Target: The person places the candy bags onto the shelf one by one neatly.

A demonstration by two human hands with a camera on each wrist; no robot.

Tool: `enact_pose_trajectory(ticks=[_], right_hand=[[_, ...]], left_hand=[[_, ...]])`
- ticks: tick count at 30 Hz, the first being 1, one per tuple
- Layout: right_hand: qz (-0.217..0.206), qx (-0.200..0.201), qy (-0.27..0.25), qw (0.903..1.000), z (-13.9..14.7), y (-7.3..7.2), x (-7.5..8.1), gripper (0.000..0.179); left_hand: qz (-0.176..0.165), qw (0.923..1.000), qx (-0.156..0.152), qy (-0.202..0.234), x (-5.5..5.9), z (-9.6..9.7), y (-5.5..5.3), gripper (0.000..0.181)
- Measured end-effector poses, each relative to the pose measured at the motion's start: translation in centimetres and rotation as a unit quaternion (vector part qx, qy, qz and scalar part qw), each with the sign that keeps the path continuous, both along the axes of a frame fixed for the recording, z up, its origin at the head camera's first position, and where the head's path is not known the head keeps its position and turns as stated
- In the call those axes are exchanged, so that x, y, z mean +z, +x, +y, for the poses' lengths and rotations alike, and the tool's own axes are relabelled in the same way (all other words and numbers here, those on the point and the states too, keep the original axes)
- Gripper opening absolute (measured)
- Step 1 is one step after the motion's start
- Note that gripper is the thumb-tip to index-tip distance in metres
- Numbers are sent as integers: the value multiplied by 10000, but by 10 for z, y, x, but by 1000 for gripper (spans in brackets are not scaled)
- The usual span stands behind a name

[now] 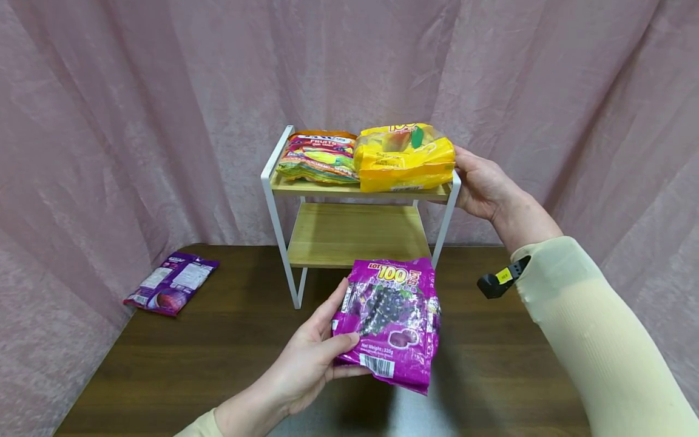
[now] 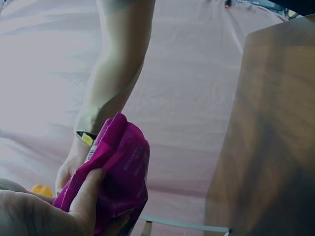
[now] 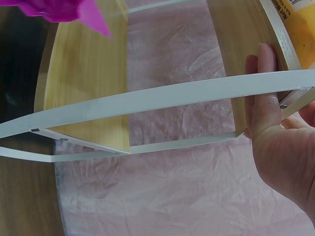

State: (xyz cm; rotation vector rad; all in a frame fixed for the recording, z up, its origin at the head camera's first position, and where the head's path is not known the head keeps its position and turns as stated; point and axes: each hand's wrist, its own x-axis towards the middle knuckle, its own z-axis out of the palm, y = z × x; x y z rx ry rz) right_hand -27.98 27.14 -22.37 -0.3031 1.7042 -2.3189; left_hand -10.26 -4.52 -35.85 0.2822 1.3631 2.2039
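My left hand (image 1: 311,355) holds a purple candy bag (image 1: 388,321) by its left side, thumb across the front and fingers behind. The bag is in front of a two-tier rack (image 1: 357,233) with white metal frame and wooden boards. In the left wrist view, the bag (image 2: 120,172) looks crumpled under the thumb. My right hand (image 1: 486,185) grips the rack's right end at the top board. In the right wrist view, fingers (image 3: 266,93) of that hand reach beneath this board. Beside it on the top board sits a yellow candy bag (image 1: 406,161).
A multicoloured fruit candy bag (image 1: 319,158) lies at the left of the top board. Another purple bag (image 1: 172,284) lies on the brown table (image 1: 218,358) at the left. A pink curtain (image 1: 218,121) hangs behind. The right sleeve carries a black strap device (image 1: 502,278).
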Motion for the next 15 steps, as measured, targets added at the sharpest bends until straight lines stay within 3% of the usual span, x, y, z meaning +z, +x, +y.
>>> enact_pose_trajectory(ticks=[15], right_hand=[[14,62,-42,10000,0,-1,0,55]], left_hand=[[305,9993,159,112,4,7,-16,81]])
